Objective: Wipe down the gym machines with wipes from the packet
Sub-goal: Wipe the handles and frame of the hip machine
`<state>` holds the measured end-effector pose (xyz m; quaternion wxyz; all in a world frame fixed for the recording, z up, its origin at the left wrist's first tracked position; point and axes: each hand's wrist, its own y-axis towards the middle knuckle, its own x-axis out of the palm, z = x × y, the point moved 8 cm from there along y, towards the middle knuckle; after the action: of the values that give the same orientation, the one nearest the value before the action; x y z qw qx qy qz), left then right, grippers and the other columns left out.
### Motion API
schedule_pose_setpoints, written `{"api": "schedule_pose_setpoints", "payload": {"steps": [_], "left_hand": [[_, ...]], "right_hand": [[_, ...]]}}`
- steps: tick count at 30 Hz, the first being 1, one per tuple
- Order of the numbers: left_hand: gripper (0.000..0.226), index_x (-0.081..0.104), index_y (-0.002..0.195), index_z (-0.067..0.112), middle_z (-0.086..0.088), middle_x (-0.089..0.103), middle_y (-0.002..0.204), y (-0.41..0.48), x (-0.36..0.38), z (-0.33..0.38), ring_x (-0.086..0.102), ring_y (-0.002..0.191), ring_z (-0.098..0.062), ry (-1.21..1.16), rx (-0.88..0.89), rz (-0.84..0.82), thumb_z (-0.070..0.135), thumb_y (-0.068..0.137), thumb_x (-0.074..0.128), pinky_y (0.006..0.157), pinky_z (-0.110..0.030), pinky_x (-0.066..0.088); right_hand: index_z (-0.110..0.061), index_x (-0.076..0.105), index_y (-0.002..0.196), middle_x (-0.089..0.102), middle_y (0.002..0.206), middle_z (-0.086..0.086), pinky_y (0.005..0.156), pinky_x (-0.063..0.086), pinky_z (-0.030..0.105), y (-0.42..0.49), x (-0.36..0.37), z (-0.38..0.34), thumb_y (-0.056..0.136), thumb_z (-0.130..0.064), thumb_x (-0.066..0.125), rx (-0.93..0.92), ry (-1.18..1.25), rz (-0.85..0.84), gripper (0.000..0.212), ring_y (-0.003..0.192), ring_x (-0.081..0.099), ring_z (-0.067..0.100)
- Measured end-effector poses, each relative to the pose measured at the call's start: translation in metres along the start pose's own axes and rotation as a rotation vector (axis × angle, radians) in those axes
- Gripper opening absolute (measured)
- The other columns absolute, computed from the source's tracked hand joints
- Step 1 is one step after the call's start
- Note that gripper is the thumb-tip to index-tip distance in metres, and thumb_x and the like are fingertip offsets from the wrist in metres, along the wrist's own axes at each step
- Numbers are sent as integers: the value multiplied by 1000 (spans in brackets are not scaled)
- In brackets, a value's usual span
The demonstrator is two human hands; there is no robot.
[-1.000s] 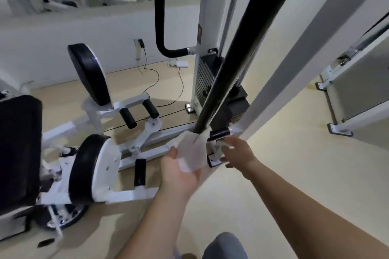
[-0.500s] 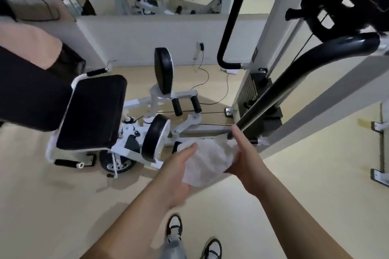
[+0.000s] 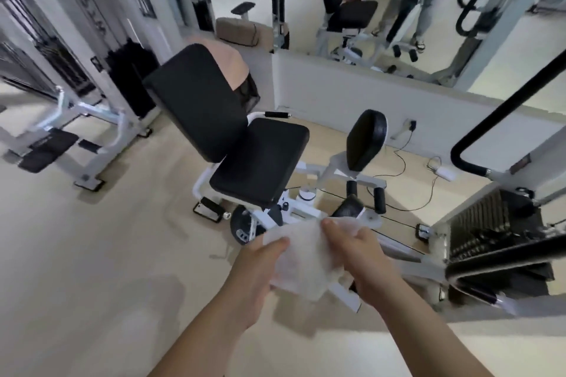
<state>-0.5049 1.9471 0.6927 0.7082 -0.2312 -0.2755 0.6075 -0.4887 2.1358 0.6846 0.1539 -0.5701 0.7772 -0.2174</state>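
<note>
A crumpled white wipe [image 3: 301, 259] hangs between both my hands in front of me, above the floor. My left hand [image 3: 255, 277] pinches its left edge with the thumb on top. My right hand [image 3: 360, 257] grips its right side, fingers over the top edge. Beyond the wipe stands a white-framed gym machine with a black seat [image 3: 260, 161], a black backrest [image 3: 199, 101] and black leg pads [image 3: 366, 139]. To the right is its weight stack [image 3: 487, 223] under a black curved bar [image 3: 502, 113]. No wipe packet is in view.
Another white machine [image 3: 88, 110] stands at the left. A wall mirror [image 3: 398, 9] behind shows reflected machines and a person's legs. Cables and a white adapter [image 3: 444, 174] lie on the beige floor by the wall. Open floor lies to my lower left.
I have stepped back and turned left from the black bar; the wipe left the bar's lower end and is now held spread between both hands, with the seat in view.
</note>
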Motion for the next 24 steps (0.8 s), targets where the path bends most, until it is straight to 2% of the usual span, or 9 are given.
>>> {"api": "schedule_pose_setpoints", "payload": {"steps": [1, 4, 5, 8, 12, 14, 19, 22, 24], "left_hand": [[21, 75, 112, 16, -9, 79, 105, 3, -24, 10, 75, 90, -20, -8, 17, 7, 13, 100, 58, 68, -30, 54], [23, 76, 109, 15, -10, 78, 104, 16, -98, 47, 74, 90, -22, -17, 74, 5, 12, 100, 56, 63, -32, 56], [24, 77, 109, 15, -12, 78, 104, 23, -123, 60, 73, 88, -24, -15, 95, -3, 11, 99, 56, 64, -34, 56], [26, 76, 106, 15, -13, 76, 97, 48, -193, 101, 69, 80, -24, 35, 149, 17, 4, 95, 55, 64, -35, 56], [35, 75, 106, 19, -9, 77, 97, 79, -262, 158, 72, 83, -26, 116, 230, 46, 1, 92, 50, 64, -34, 56], [40, 75, 106, 25, -4, 78, 94, 91, -287, 185, 72, 81, -24, 152, 260, 70, 0, 91, 48, 63, -32, 57], [48, 69, 111, 32, 6, 74, 96, 124, -333, 251, 70, 84, -24, 132, 306, 148, -4, 85, 50, 57, -30, 57], [59, 68, 114, 38, 10, 73, 97, 163, -358, 292, 70, 83, -22, 129, 329, 157, -8, 83, 47, 58, -34, 59], [61, 72, 113, 40, 9, 74, 99, 190, -374, 318, 71, 81, -22, 147, 334, 158, -7, 84, 46, 63, -40, 62]], "right_hand": [[-12, 74, 111, 79, 104, 6, 91, 59, 42, 6, 25, -5, 98, -36, 68, 0, -9, 2, 28, 101, 74, 23], [-17, 64, 125, 73, 121, 4, 97, 58, 49, 29, 107, -17, 74, -67, 77, 36, -19, 18, 73, 109, 70, 25], [-19, 63, 125, 71, 124, 4, 99, 57, 51, 40, 133, -21, 71, -70, 77, 48, 4, 22, 76, 111, 69, 25], [-23, 67, 113, 74, 115, 4, 98, 56, 49, 61, 213, -51, 91, -51, 70, 37, 46, 16, 35, 107, 70, 25], [-24, 69, 101, 79, 93, -4, 84, 57, 38, 87, 296, -90, 100, -44, 62, 30, 56, -19, 21, 96, 71, 19], [-24, 69, 94, 79, 81, -9, 79, 55, 34, 98, 328, -108, 103, -39, 58, 27, 43, -15, 21, 90, 72, 16], [-28, 66, 100, 75, 100, -2, 83, 55, 36, 146, 391, -145, 103, -40, 56, 25, 5, -22, 15, 96, 70, 17], [-29, 65, 100, 73, 102, -3, 83, 54, 36, 188, 432, -168, 102, -42, 55, 46, -43, -28, 17, 98, 69, 17], [-26, 69, 104, 76, 99, -4, 77, 54, 33, 221, 462, -185, 104, -43, 53, 12, -77, -54, 24, 95, 70, 15]]}}
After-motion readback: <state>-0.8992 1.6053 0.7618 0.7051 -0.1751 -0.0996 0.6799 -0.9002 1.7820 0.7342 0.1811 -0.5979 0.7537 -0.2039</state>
